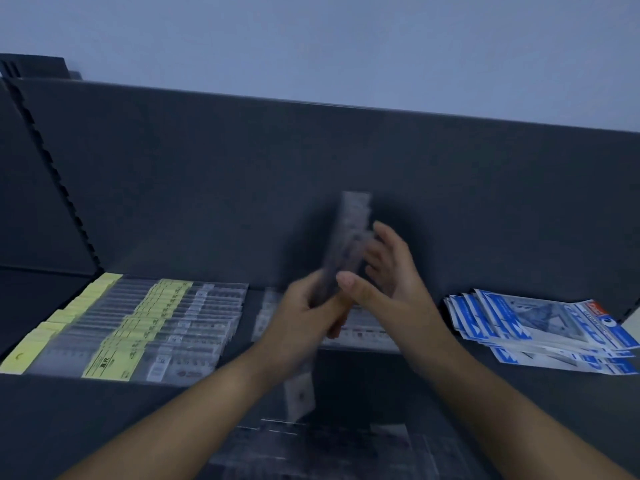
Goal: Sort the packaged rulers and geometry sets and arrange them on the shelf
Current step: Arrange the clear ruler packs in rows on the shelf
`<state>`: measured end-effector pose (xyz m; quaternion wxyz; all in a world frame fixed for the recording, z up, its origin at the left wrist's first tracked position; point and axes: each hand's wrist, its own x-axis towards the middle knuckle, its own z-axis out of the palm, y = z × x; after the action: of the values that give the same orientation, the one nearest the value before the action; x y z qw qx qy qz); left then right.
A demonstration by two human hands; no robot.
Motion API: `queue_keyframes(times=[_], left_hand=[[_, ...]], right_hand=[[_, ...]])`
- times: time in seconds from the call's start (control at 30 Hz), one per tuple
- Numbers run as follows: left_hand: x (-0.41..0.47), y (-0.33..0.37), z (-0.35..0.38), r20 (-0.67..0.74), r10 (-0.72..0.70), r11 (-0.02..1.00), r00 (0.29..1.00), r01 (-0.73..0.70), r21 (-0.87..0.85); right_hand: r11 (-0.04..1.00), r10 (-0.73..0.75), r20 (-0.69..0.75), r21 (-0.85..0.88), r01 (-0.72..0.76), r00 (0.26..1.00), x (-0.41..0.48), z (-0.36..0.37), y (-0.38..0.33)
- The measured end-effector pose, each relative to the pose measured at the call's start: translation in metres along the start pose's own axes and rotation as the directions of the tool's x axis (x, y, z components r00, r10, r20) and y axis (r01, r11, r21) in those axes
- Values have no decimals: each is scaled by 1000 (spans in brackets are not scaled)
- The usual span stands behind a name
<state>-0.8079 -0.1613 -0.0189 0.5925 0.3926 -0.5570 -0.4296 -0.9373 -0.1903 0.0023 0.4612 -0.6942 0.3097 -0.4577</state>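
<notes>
My left hand (pixel 304 313) grips a bundle of clear packaged rulers (pixel 346 244), held upright and blurred above the middle of the dark shelf (pixel 433 348). My right hand (pixel 384 278) is beside the bundle with straight fingers against its right side and the thumb at its front. On the shelf's left lie rows of clear rulers with yellow labels (pixel 131 327). A stack of blue-and-white geometry set packs (pixel 540 327) lies at the right. More clear rulers (pixel 360 334) lie flat behind my hands.
The shelf's dark back panel (pixel 311 161) rises behind everything, with a notched upright (pixel 59 174) at the left. Below the shelf's front edge more clear packages (pixel 311 445) lie in shadow between my forearms.
</notes>
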Motion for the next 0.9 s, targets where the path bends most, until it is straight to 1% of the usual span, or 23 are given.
queue_keyframes(times=[0.07, 0.13, 0.17, 0.2, 0.27, 0.3, 0.33, 0.37, 0.43, 0.5, 0.53, 0.57, 0.63, 0.67, 0.7, 0.73, 0.77, 0.83, 0.9], left_hand=[[0, -7, 6, 127, 3, 999, 992, -8, 36], [0, -12, 4, 179, -53, 996, 982, 39, 80], [0, -15, 0, 194, -86, 989, 977, 60, 133], [0, -18, -6, 209, -123, 971, 970, 74, 229], [-2, -19, -24, 253, -210, 898, 944, 84, 431], [-4, -18, -32, 269, -242, 872, 932, 87, 482], [-6, -15, -40, 274, -263, 855, 925, 92, 511], [-8, -13, -47, 276, -285, 837, 918, 98, 538], [-11, -8, -58, 271, -352, 769, 896, 112, 630], [-13, -5, -62, 267, -431, 670, 862, 108, 734], [-14, -5, -62, 262, -458, 593, 850, 73, 802], [-15, -4, -61, 249, -469, 488, 847, 13, 873], [-17, -5, -60, 219, -456, 257, 863, -108, 960], [-18, -6, -59, 220, -438, 184, 872, -153, 971], [-19, -7, -59, 230, -415, 139, 881, -188, 972], [-20, -8, -58, 242, -396, 119, 886, -212, 970], [-22, -10, -58, 253, -386, 120, 887, -224, 967], [-25, -14, -58, 275, -376, 158, 885, -231, 960], [-29, -18, -58, 300, -326, 214, 896, -239, 947]], right_hand=[[998, -29, 16, 57, 28, 999, 9, 4, -8], [991, -49, -19, 127, 51, 999, 11, 10, -12], [978, -26, -67, 205, 39, 997, 10, 12, -11], [953, 24, -131, 304, 17, 991, 10, 11, -6], [861, 153, -248, 508, -6, 957, 9, 4, 3], [828, 200, -285, 561, -6, 937, 8, -3, 8], [824, 232, -313, 566, -15, 921, 6, -10, 13], [846, 259, -341, 532, -42, 904, 3, -15, 18], [922, 301, -400, 352, -158, 865, -7, -21, 29], [937, 348, -400, 171, -304, 848, -22, -21, 39], [926, 372, -374, 97, -364, 849, -29, -22, 44], [912, 400, -339, 54, -406, 852, -36, -23, 48], [884, 465, -266, 82, -461, 844, -46, -25, 54], [877, 481, -239, 118, -466, 844, -49, -27, 56], [871, 491, -229, 145, -469, 841, -52, -28, 56], [865, 501, -233, 166, -474, 834, -54, -30, 60], [863, 504, -228, 172, -475, 833, -57, -30, 63], [851, 523, -177, 163, -499, 834, -62, -26, 66], [855, 514, -150, 167, -490, 845, -67, -23, 68]])
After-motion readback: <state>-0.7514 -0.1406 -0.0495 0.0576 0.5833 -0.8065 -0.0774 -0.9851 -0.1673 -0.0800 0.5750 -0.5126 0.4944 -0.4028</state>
